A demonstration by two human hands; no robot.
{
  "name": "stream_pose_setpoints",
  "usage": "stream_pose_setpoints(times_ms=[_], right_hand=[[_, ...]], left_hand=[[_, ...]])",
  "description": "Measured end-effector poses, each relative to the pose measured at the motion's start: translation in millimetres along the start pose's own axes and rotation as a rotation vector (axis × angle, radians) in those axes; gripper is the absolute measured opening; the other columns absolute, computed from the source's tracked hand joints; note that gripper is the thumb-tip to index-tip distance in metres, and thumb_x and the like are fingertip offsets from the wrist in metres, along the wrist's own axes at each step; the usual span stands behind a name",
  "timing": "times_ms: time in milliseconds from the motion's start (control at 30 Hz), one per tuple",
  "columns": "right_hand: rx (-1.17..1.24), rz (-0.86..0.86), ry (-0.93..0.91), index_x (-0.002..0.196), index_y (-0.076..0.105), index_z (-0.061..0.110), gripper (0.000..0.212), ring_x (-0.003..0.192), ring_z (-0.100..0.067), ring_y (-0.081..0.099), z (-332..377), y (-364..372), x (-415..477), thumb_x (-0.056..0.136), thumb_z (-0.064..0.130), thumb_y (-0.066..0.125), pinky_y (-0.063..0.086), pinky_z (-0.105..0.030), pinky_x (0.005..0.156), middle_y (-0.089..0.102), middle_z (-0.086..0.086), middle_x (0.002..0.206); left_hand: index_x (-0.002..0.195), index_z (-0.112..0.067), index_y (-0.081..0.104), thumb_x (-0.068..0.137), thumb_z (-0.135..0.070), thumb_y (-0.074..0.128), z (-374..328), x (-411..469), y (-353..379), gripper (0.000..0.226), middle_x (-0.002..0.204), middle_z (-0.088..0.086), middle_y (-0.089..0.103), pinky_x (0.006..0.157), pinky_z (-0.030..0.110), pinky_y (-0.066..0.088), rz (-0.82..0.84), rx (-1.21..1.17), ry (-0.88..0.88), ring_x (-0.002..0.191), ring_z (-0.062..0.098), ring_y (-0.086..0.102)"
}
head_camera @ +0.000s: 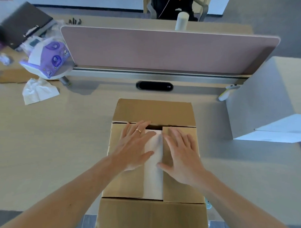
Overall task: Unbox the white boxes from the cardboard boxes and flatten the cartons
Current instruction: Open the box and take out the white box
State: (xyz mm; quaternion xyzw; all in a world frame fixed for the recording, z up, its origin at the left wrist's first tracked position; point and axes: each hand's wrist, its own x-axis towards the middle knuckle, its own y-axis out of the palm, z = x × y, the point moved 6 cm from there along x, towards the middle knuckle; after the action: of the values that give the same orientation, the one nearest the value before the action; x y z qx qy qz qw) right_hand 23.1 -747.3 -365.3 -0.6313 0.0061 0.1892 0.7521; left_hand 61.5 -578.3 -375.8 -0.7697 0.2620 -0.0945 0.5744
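Pretty clearly an office, open-plan type. Pale wood desk [43, 135] with a pink fabric divider [165, 49] standing on a metal rail along its back edge, and another desk [124, 21] on the far side. A black cable port [154, 86] sits in the top just in front of the divider, a swivel chair [174, 7] with grey arms stands beyond, and a black folder [23, 24] lies off left.

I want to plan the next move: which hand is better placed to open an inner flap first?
Probably the left hand: its fingertips reach the dark gap at the left flap's far edge. The right hand lies flat mid-flap.
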Motion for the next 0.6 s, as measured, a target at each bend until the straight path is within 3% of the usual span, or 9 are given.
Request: stream_pose_setpoints(times_ms=[200, 300, 400, 500, 600], right_hand=[[0.173, 0.037, 0.008, 0.156, 0.010, 0.041, 0.086, 0.154, -0.022, -0.002, 1.7, -23.9, -9.9, 0.087, 0.049, 0.062, 0.014, -0.044, 0.123, -0.003, 0.002, 0.166], [0.280, -0.007, -0.024, 0.151, 0.024, 0.045, 0.071, 0.152, -0.017, 0.007, -6.1, -44.7, -25.5, 0.089, 0.041, 0.058, 0.029, -0.044, 0.117, 0.003, 0.010, 0.163], [0.364, -0.110, -0.028, 0.146, 0.040, 0.041, 0.060, 0.145, -0.010, 0.028, -28.4, -69.1, -43.7, 0.089, 0.032, 0.058, 0.046, -0.038, 0.105, 0.016, 0.013, 0.160], [0.317, -0.229, -0.006, 0.141, 0.053, 0.028, 0.055, 0.139, -0.012, 0.040, -60.3, -86.5, -65.3, 0.088, 0.016, 0.063, 0.048, -0.038, 0.103, 0.027, 0.008, 0.158], [0.055, -0.336, 0.093, 0.130, 0.063, 0.017, 0.047, 0.146, -0.023, 0.026, -95.2, -97.3, -88.3, 0.084, 0.009, 0.070, 0.043, -0.044, 0.107, 0.028, -0.001, 0.158]], left_hand=[[0.144, -0.028, 0.048, 0.092, -0.033, 0.060, -4.2, -8.8, -33.3, 0.053, 0.168, -0.002, 0.011, 0.124, 0.039, 0.017, 0.006, -0.076, -0.155, 0.155, 0.018, 0.008], [0.141, -0.028, 0.053, 0.096, -0.024, 0.055, -4.5, -22.7, -54.8, 0.045, 0.168, -0.009, 0.004, 0.116, 0.037, 0.034, -0.020, -0.146, -0.177, 0.153, 0.012, 0.006], [0.141, -0.030, 0.054, 0.097, -0.018, 0.052, 4.2, -36.4, -76.6, 0.046, 0.169, -0.008, 0.002, 0.113, 0.034, 0.034, -0.044, -0.136, -0.181, 0.152, 0.015, 0.013], [0.138, -0.025, 0.060, 0.088, -0.007, 0.059, 12.2, -49.0, -100.2, 0.053, 0.169, 0.000, 0.012, 0.115, 0.043, 0.039, -0.094, -0.002, -0.107, 0.153, 0.022, 0.016], [0.119, -0.026, 0.072, 0.066, -0.003, 0.079, 17.2, -62.9, -113.7, 0.058, 0.159, 0.006, 0.041, 0.123, 0.053, 0.023, -0.117, 0.358, -0.021, 0.151, 0.029, 0.029]])
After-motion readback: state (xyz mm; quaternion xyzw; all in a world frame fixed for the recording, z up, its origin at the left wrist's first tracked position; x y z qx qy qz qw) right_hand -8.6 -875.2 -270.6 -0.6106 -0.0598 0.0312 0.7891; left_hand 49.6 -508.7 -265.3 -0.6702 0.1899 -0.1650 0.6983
